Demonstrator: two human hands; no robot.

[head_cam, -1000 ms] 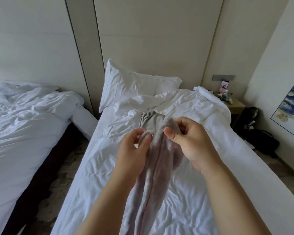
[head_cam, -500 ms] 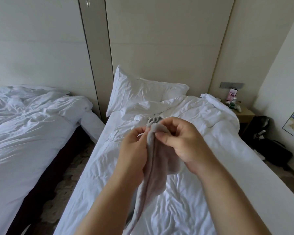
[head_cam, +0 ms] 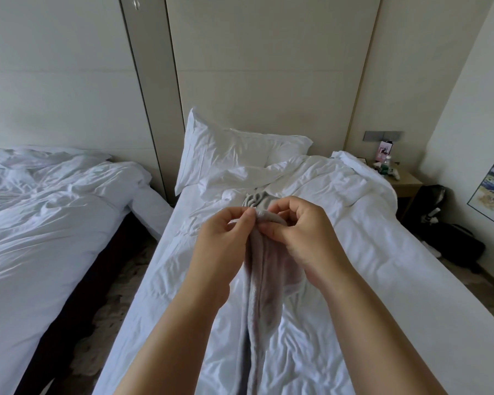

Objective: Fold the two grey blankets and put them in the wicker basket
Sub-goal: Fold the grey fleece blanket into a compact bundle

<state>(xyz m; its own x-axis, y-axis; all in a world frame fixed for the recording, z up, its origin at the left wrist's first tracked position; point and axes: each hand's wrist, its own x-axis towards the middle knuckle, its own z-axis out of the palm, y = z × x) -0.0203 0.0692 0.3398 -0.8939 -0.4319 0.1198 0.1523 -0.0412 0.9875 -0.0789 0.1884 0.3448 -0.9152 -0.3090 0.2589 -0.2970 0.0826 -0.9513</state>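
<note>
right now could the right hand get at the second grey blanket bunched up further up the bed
Probably yes, but not freely. The second grey blanket lies just beyond the right hand with only white bedding around it, yet that hand and the left hand both pinch the held grey blanket.

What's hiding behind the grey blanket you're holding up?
Behind the held grey blanket lies the white duvet, and a second bunched grey blanket peeks out above both hands. How much of it lies there is covered.

2 beds [head_cam: 54, 223] [head_cam: 354, 252], 1 pillow [head_cam: 234, 155], 2 hands [head_cam: 226, 243] [head_cam: 305, 232], 1 far right nightstand [head_cam: 405, 185], and seemingly 2 grey blankets [head_cam: 264, 280] [head_cam: 255, 201], the far 1 mostly hidden.
</note>
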